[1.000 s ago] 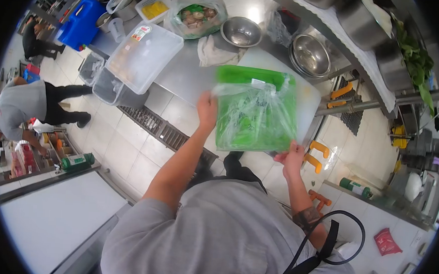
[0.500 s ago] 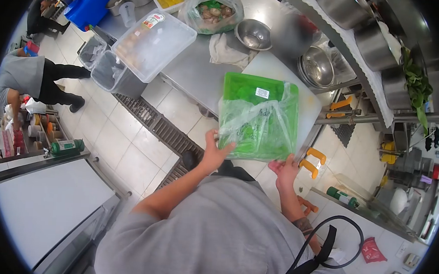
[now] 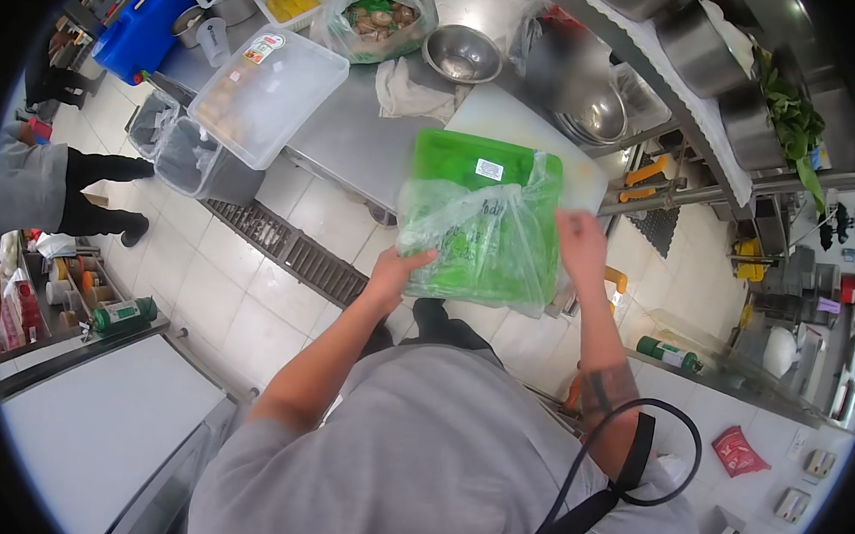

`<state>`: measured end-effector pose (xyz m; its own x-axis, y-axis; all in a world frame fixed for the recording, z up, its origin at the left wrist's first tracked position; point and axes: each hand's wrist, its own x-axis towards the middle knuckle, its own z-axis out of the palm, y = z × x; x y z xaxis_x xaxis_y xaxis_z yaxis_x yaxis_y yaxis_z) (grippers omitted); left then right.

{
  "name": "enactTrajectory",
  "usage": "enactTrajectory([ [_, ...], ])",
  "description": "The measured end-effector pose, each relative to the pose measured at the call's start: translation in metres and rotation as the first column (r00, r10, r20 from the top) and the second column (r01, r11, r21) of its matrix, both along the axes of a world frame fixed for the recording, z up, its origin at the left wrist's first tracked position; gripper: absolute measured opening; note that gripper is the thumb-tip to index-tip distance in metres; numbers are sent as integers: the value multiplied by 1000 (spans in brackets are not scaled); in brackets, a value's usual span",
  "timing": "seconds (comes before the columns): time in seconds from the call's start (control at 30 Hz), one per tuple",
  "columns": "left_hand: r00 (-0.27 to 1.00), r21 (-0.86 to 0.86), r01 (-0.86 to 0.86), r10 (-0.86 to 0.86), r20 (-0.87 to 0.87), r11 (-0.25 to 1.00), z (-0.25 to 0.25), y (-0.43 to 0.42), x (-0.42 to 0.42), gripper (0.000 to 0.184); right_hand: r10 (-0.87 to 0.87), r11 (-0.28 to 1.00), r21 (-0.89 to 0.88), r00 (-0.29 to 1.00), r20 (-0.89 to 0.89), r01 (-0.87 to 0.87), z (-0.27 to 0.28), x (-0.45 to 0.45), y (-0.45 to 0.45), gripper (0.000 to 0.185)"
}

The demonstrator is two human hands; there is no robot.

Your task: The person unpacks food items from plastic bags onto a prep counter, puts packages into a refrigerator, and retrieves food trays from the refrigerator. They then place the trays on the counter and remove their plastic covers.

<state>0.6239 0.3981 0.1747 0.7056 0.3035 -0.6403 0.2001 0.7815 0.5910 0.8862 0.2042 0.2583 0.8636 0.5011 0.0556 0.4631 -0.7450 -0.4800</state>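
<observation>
A green container (image 3: 487, 236) is partly wrapped in a clear plastic bag with dark handwriting and has a white label near its far edge. My left hand (image 3: 395, 275) grips its near left corner, thumb on top and the other fingers hidden beneath. At the right edge of the container is my right hand (image 3: 578, 238), its fingers curled in at the plastic; what they pinch is too small to make out. Beyond the container lies a white cutting board (image 3: 522, 122), partly covered by it.
A steel bowl (image 3: 462, 54), a cloth (image 3: 408, 90) and a bag of brownish food (image 3: 378, 21) sit on the steel counter (image 3: 341, 156). A lidded clear box (image 3: 267, 94) rests over grey bins (image 3: 193, 163). Another person (image 3: 35, 188) stands at the left.
My right hand has moved from the container's near right corner up along its right edge. My left hand still holds the left corner. The view has shifted slightly.
</observation>
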Motion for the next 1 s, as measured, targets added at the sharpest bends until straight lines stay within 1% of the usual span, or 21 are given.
enactTrajectory([
  [0.03,1000,4,-6,6,-6,1000,-1,-2,1,49,82,996,17,989,124,-85,-13,19,24,50],
  [0.1,995,79,-91,87,56,993,-5,-6,3,48,88,987,-153,970,225,-54,-14,31,77,52],
  [0.13,992,83,-118,114,46,990,-5,-9,5,48,114,985,-150,970,215,-82,-21,41,94,52],
  [0.2,989,399,-43,96,-113,916,-4,-15,10,50,72,933,-359,973,218,12,-34,56,116,51],
  [0.23,985,400,-63,121,-122,914,-2,-16,10,50,57,934,-357,977,205,21,-43,64,118,49],
  [0.27,982,452,-67,139,-129,889,-1,-18,9,50,44,933,-358,980,192,29,-49,74,117,49],
  [0.3,978,500,-69,158,-136,863,2,-20,7,51,153,929,-367,952,267,-46,-69,98,104,46],
  [0.37,966,493,-117,214,-146,862,12,-23,1,51,204,934,-339,946,251,-111,-89,134,83,39],
  [0.43,947,528,13,159,-279,849,25,-24,-5,51,15,990,-141,1000,-18,-17,-112,169,57,33],
  [0.47,946,522,-1,170,-276,853,25,-26,-9,51,-99,995,-1,972,-215,101,-132,185,43,30],
  [0.5,946,493,-13,170,-275,870,24,-28,-13,50,-92,996,-6,974,-207,93,-128,180,38,30],
  [0.53,948,462,-19,163,-273,886,23,-30,-16,49,-172,964,90,847,-503,249,-123,171,29,28],
  [0.57,951,456,-23,160,-265,890,15,-34,-18,49,-188,897,130,631,-752,422,-117,163,19,27],
  [0.6,959,414,-119,213,-188,902,2,-39,-19,47,-192,897,130,638,-745,422,-113,157,7,27],
  [0.63,957,365,-207,265,-116,908,-10,-42,-18,46,-190,926,58,593,-783,374,-112,150,-7,27],
  [0.67,959,360,-205,260,-111,910,-22,-46,-16,46,-192,948,-11,543,-817,319,-112,141,-22,28],
  [0.73,927,320,-347,374,-25,881,-37,-51,-10,42,-262,964,-206,503,-824,166,-80,96,-39,29],
  [0.8,924,313,-351,380,-33,882,-28,-44,-3,43,-287,958,-262,441,-850,118,-40,42,-47,31],
  [0.87,922,306,-355,385,-40,883,-16,-32,7,43,-368,929,-310,403,-838,203,-47,21,-75,31],
  [0.93,901,201,-410,429,-61,890,-6,-22,20,44,-383,893,-295,231,-895,339,-63,6,-116,28],
  [1.0,891,190,-433,450,-57,881,-1,-23,38,46,-428,859,-355,138,-893,369,-55,-43,-125,27],
])
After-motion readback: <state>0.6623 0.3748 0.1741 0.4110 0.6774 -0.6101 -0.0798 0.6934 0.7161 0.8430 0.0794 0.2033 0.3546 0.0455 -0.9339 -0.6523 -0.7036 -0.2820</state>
